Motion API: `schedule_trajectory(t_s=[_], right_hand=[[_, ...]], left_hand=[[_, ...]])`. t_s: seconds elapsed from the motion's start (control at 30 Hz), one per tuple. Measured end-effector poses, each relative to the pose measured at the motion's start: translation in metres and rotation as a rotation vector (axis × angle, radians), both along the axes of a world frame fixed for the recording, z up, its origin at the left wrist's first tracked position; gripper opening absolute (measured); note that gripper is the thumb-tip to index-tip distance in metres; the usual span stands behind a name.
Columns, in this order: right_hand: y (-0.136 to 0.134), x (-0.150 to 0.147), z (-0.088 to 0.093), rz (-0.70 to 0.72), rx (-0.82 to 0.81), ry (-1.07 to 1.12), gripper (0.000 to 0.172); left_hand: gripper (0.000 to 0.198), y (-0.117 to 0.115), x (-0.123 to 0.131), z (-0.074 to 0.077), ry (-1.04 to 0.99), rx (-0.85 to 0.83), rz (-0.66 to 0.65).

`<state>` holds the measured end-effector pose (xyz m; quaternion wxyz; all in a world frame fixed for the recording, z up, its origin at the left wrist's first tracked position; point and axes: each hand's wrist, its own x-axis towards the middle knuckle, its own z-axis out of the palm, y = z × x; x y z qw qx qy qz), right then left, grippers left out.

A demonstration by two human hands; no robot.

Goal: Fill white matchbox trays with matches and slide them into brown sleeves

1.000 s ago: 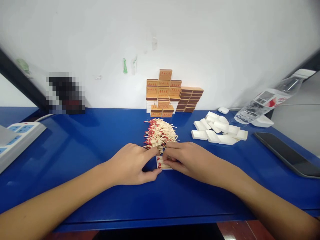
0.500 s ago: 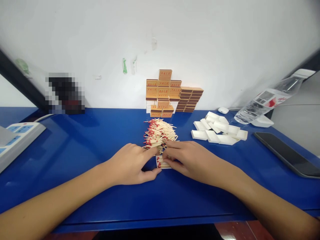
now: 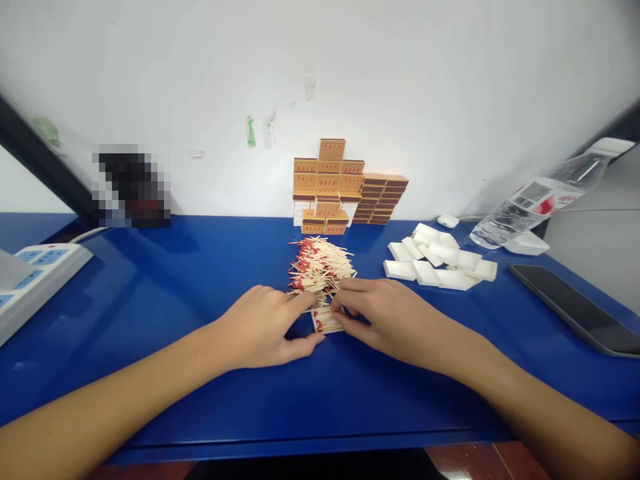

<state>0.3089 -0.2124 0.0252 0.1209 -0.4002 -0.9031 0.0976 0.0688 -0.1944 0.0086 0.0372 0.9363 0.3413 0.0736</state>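
Note:
A small white matchbox tray (image 3: 314, 321) lies on the blue table, holding red-tipped matches (image 3: 327, 321) laid lengthwise. My left hand (image 3: 267, 327) grips the tray's left end, thumb at the near side and index finger at the far side. Over the right end, my right hand (image 3: 383, 313) has its fingers bent together on the matches, its thumb low at the near right corner. The right end of the tray is partly hidden by these fingers. Just beyond both hands is a loose heap of matches (image 3: 323, 267), heads mostly to the left.
Orange matchboxes (image 3: 327, 181) stand stacked against the wall. To the right lie several white empty trays (image 3: 425, 272), a white earphone case (image 3: 447, 221), a plastic bottle (image 3: 545, 193) and a phone (image 3: 575, 310). A power strip (image 3: 55, 267) is at the left edge.
The tray has tilted slightly, its right end turned away from me. My right fingers have shifted a little right, uncovering more matches. My left hand stays at the tray's left end.

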Motion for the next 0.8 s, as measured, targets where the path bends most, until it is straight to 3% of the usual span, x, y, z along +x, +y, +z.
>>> schedule_trajectory(t_s=[0.4, 0.8], right_hand=[[-0.004, 0.004, 0.011, 0.026, -0.070, -0.023, 0.024], [-0.003, 0.002, 0.008, -0.018, -0.043, -0.060, 0.018]], left_hand=[[0.041, 0.001, 0.001, -0.001, -0.009, 0.004, 0.011], [0.038, 0.001, 0.001, 0.001, -0.005, -0.003, 0.040]])
